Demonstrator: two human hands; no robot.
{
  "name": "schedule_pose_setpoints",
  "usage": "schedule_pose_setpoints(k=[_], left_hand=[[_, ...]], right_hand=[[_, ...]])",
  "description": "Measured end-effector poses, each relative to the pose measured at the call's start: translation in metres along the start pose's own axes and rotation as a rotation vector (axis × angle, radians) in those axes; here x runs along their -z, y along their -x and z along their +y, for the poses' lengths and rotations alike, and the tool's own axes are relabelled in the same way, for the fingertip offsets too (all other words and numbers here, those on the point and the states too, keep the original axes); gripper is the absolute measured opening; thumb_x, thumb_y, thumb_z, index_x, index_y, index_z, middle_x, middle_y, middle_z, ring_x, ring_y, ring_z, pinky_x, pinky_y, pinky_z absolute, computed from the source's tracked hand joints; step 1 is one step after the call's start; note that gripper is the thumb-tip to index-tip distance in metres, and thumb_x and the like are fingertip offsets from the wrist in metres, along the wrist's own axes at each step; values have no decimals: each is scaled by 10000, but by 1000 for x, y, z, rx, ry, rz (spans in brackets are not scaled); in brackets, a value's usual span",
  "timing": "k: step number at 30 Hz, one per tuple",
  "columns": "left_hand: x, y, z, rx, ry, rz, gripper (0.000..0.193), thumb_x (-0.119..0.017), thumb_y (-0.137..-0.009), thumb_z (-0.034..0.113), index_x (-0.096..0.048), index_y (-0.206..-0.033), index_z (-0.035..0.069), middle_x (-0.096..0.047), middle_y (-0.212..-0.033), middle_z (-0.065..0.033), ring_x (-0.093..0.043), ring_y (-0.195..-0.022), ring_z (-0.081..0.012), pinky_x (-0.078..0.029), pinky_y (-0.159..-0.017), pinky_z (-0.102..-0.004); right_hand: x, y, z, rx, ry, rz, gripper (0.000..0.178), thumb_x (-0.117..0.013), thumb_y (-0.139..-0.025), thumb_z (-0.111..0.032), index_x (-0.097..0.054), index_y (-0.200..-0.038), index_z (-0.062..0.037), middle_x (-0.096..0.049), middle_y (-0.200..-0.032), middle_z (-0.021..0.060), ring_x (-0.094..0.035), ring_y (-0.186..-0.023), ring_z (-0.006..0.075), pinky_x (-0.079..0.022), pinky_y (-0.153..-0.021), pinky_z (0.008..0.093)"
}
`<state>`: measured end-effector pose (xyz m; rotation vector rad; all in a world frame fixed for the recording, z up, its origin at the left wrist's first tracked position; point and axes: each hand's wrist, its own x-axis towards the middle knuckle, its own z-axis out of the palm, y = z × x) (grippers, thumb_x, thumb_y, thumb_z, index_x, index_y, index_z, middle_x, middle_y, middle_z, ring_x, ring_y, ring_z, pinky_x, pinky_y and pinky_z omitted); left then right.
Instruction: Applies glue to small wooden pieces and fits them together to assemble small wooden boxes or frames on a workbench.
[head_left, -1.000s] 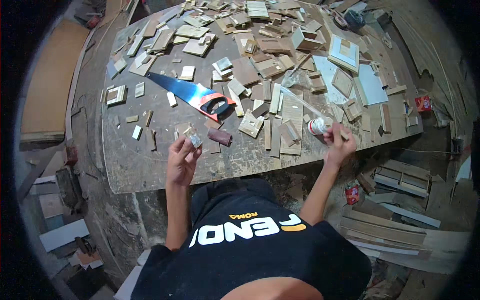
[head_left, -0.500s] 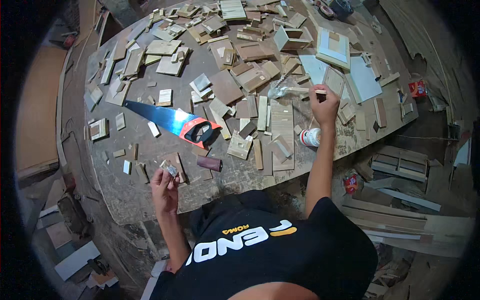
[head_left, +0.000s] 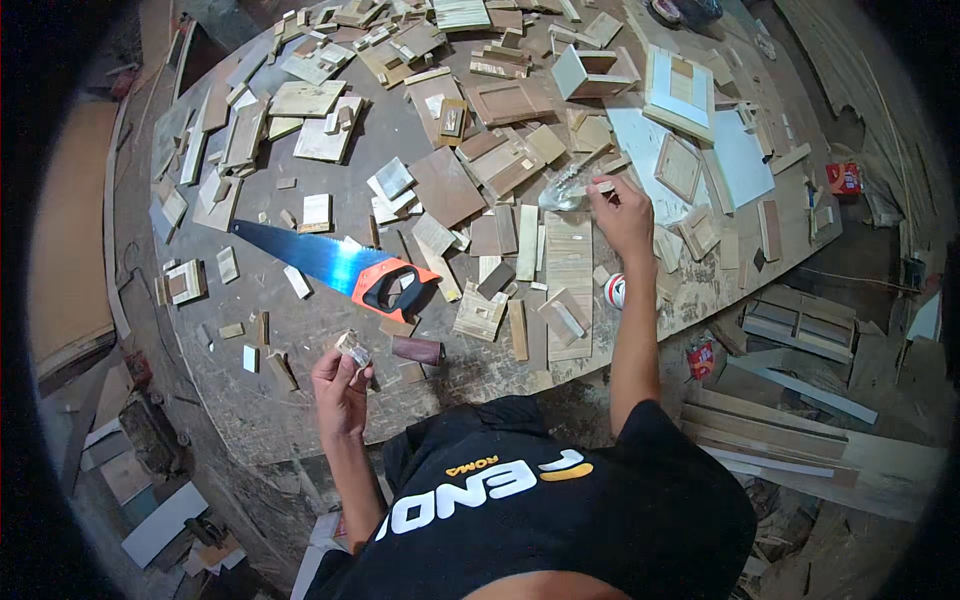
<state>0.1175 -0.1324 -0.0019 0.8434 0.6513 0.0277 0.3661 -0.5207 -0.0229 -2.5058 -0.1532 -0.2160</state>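
Observation:
My left hand, near the table's front edge, pinches a small wood block with whitish patches on it. Out over the right half of the table, the fingers of my right hand close on a thin wooden stick. The stick's far end points at a crumpled clear plastic bag; whether it touches the bag I cannot tell. A white and red container stands beside my right forearm, partly hidden by it. Close to my left hand lies a dark reddish wood piece.
A handsaw with an orange and black handle lies left of centre, teeth upward in the picture. Wood offcuts cover much of the table. A framed panel and a small open box sit at the far right.
My right hand has shifted left with the stick, closer to the plastic bag. My left hand has turned slightly, still holding the block. The whole view has shifted a little.

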Motion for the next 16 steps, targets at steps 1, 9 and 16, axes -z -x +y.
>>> schedule_pose_setpoints(k=[1,9,16], left_hand=[[0,-2,0,2,-2,2,224,-644,-902,101,-617,-1094,-11,-669,-940,-83,-650,-788,-152,-560,-679,-275],[4,-8,0,1,-6,6,223,-634,-906,86,-620,-1106,-10,-664,-964,-69,-634,-808,-139,-550,-696,-287],[13,-9,-3,7,-87,-52,278,-643,-912,153,-577,-1154,33,-652,-964,-44,-634,-848,-141,-530,-744,-257]], right_hand=[[0,1,-12,-89,-37,-48,177,-676,-837,-186,-675,-959,-58,-642,-870,135,-632,-650,260,-483,-607,365],[-7,-4,-11,-36,-26,-50,157,-656,-852,-164,-676,-964,-57,-636,-885,145,-612,-634,273,-476,-613,376],[-14,-3,-2,-98,-60,-36,189,-686,-832,-184,-687,-970,-54,-640,-875,178,-638,-691,291,-491,-652,408]])
